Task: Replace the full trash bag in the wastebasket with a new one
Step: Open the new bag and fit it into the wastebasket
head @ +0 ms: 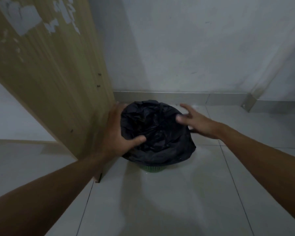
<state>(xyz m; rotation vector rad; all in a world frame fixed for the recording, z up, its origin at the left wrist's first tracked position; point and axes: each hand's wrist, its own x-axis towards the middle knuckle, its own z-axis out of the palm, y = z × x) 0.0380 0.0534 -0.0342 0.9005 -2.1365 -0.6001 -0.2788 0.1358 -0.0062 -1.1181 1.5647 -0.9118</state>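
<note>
Black trash bag (157, 132) is gripped at nine o'clock by left hand (117, 132), while right hand (197, 122), fingers spread wide, is held at its three o'clock rim.

Wood panel (49, 79) at left, veneer peeling near top, standing on the tiled floor (177, 201). White wall (194, 48) behind, grey skirting (177, 97) along its base.
</note>
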